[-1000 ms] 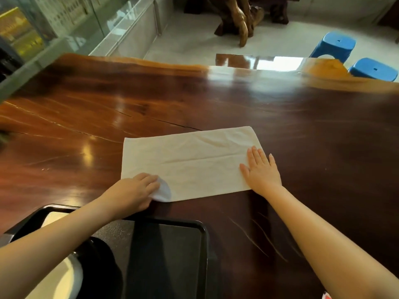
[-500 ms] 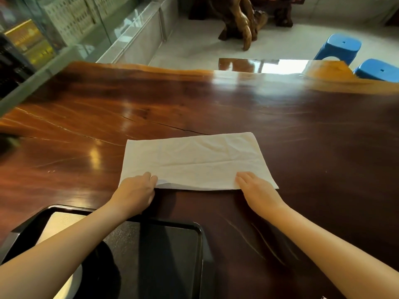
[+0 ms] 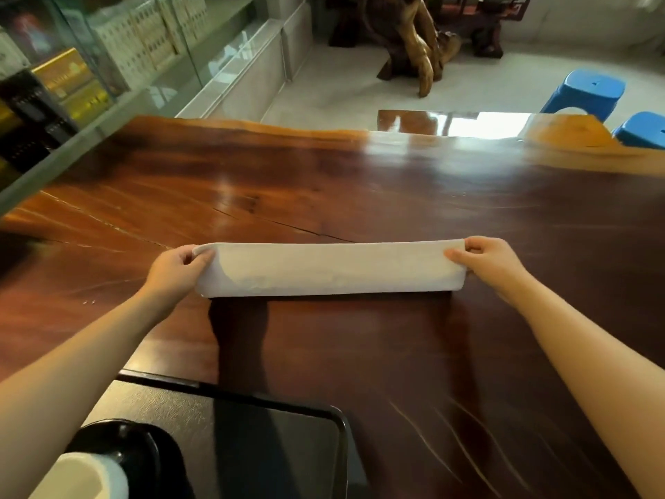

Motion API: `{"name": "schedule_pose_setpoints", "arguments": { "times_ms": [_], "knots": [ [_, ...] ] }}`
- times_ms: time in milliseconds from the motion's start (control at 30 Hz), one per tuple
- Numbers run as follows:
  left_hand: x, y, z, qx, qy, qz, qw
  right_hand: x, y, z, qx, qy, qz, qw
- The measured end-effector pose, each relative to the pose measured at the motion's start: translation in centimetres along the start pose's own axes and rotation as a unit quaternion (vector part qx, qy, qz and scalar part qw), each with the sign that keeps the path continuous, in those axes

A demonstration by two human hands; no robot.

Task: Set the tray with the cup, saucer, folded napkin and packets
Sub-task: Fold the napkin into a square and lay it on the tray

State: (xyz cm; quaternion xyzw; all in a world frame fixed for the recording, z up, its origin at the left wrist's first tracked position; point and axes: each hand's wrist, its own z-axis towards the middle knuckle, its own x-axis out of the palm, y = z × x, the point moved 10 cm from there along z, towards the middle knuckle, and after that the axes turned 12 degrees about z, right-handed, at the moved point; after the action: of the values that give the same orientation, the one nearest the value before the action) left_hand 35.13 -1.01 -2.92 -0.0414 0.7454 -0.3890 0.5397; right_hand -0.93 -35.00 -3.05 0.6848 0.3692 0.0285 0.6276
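Head view shows the napkin in the middle of being folded: it lies across the dark wooden table as a long, narrow white band, its near edge lifted and carried over toward the far side. The left hand has one end and the right hand the other. My reading is that the folding step is in hand and not yet done, since the upper layer looks raised and rounded, not pressed flat (the band has a soft, tube-like bulge along its length).

The next move, as I judge it, calls for laying the lifted edge down level with the far edge, flattening the crease, and perhaps folding again before the napkin goes onto the tray, which sits nearer the person at lower left, well apart from the napkin. A white cup on a dark saucer is already on the tray. No packets are visible.

Both hands are nearly closed in a pinch. On the left, the thumb sits on top of the cloth corner with the fingers curled beneath it. On the right, the fingertips press the upper layer against the thumb. Neither hand touches anything but the napkin, so far as I can see.
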Motion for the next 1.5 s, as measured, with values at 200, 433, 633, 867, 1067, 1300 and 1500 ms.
{"name": "schedule_pose_setpoints", "arguments": {
  "times_ms": [200,433,633,867,1067,1300,1500],
  "knots": [
    [2.1,-0.3,3.0,-0.033,-0.063,0.081,0.994,1.6,-0.3,1.8,-0.012,-0.149,-0.035,0.988],
    [4.3,-0.2,4.3,-0.004,-0.094,0.249,0.964,3.8,-0.7,2.8,-0.029,-0.193,-0.222,0.955],
    [4.7,-1.4,4.3,0.034,-0.132,0.318,0.938,3.9,0.2,2.8,-0.078,-0.24,-0.27,0.929],
    [8.9,-7.9,1.7,0.211,-0.116,0.339,0.909,17.7,8.3,0.4,-0.323,-0.068,-0.24,0.913],
    [12.3,-3.1,1.9,0.093,-0.016,0.358,0.929,28.1,5.4,-2.0,-0.246,0.14,-0.354,0.891],
    [9.2,0.5,2.7,0.066,-0.021,0.373,0.925,18.4,0.8,1.1,-0.147,0.08,-0.37,0.914],
    [9.0,0.8,2.7,0.061,-0.006,0.373,0.926,9.5,-3.4,1.4,-0.046,0.022,-0.393,0.918]
  ]
}}
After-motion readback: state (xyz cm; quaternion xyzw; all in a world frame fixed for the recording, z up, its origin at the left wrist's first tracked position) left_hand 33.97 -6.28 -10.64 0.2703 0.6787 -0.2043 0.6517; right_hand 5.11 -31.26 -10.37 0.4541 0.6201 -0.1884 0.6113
